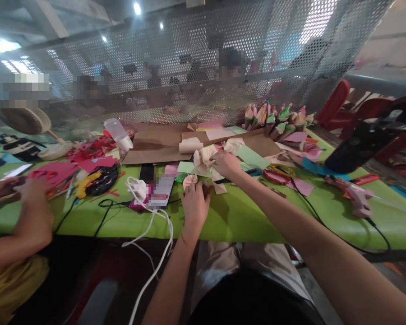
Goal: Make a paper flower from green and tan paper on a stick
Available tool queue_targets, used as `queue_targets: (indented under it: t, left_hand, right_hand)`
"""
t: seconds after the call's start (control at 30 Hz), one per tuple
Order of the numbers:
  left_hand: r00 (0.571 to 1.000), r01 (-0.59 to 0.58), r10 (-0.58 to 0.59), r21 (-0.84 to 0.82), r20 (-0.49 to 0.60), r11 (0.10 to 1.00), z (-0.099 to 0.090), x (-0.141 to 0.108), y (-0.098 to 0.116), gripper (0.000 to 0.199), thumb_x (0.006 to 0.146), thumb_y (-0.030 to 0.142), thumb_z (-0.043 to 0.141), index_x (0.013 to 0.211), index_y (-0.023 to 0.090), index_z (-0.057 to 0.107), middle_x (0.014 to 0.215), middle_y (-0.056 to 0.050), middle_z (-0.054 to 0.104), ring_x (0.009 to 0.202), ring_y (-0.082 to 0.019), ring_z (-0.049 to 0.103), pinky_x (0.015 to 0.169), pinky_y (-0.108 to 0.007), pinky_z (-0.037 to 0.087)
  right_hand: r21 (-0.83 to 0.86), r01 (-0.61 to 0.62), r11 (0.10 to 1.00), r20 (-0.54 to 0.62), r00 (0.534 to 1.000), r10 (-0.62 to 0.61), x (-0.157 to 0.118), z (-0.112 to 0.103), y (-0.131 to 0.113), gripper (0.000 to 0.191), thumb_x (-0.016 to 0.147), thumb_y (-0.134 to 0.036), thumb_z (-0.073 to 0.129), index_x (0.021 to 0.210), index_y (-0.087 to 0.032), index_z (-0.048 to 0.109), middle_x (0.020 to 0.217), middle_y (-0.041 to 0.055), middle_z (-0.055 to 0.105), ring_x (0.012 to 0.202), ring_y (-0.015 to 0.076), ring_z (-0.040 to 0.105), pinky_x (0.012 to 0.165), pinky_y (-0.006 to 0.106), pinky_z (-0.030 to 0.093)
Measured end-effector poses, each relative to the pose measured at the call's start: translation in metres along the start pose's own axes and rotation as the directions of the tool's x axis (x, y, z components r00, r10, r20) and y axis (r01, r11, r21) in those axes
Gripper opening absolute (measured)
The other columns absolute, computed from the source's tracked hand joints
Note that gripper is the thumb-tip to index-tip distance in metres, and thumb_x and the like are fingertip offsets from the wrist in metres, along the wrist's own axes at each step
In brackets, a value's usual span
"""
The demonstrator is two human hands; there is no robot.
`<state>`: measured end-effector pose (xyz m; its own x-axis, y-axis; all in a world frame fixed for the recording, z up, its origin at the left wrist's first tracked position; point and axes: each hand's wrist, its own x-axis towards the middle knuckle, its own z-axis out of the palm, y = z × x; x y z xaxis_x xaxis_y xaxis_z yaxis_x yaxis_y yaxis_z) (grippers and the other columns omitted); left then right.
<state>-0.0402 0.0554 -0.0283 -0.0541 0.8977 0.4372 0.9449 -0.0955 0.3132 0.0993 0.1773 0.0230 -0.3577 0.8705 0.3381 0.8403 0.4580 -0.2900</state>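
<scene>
My left hand (195,205) has its fingers curled round a small paper flower (190,181), pale pink with green paper beside it, just above the green tabletop (230,221). Farther forward and to the right, my right hand (227,166) closes its fingertips on a crumpled cream paper (205,158). Behind that paper lies a white roll (191,146) on brown cardboard (155,143). Pale green sheets (253,158) lie right of my right hand. A phone (161,192) rests left of my left hand.
A pink glue gun (355,194) with a black cord and a dark bottle (353,144) are at the right. Scissors (278,176) lie near my right forearm. Finished paper cones (277,118) stand behind. A person's arm (34,212) reaches in at left. White cables (165,225) hang over the edge.
</scene>
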Motion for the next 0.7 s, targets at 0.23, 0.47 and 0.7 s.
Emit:
queue_targets:
  t: [0.23, 0.47, 0.7]
  left_hand:
    - [0.999, 0.031, -0.030, -0.026, 0.038, 0.999, -0.004, -0.004, 0.001, 0.057, 0.081, 0.024, 0.073, 0.135, 0.019, 0.055, 0.129, -0.019, 0.064, 0.120, -0.038, 0.060, 0.095, -0.053, 0.050]
    - [0.999, 0.030, -0.031, -0.058, -0.014, 0.998, -0.007, -0.004, 0.003, 0.055, 0.085, 0.028, 0.069, 0.137, 0.019, 0.053, 0.137, -0.020, 0.060, 0.127, -0.040, 0.055, 0.097, -0.056, 0.048]
    - [0.981, -0.059, 0.014, -0.225, -0.195, 0.973, -0.014, 0.006, 0.011, 0.052, 0.085, 0.024, 0.068, 0.136, 0.022, 0.054, 0.133, -0.017, 0.062, 0.128, -0.035, 0.055, 0.102, -0.050, 0.045]
  right_hand:
    - [0.108, -0.033, 0.994, -0.058, 0.998, 0.039, 0.012, 0.010, 0.004, 0.020, 0.084, -0.013, 0.055, 0.087, -0.015, 0.075, 0.102, 0.0166, 0.075, 0.106, 0.0301, 0.063, 0.091, 0.039, 0.045]
    - [0.401, -0.086, 0.912, -0.128, 0.981, 0.149, 0.010, -0.005, 0.028, 0.020, 0.079, -0.015, 0.055, 0.092, -0.017, 0.069, 0.086, 0.0062, 0.075, 0.079, 0.0202, 0.067, 0.073, 0.030, 0.049]
    - [0.639, -0.021, 0.769, -0.120, 0.985, 0.126, -0.020, -0.014, 0.030, 0.017, 0.071, -0.031, 0.068, 0.081, -0.017, 0.068, 0.073, 0.0019, 0.071, 0.070, 0.0190, 0.065, 0.069, 0.031, 0.052]
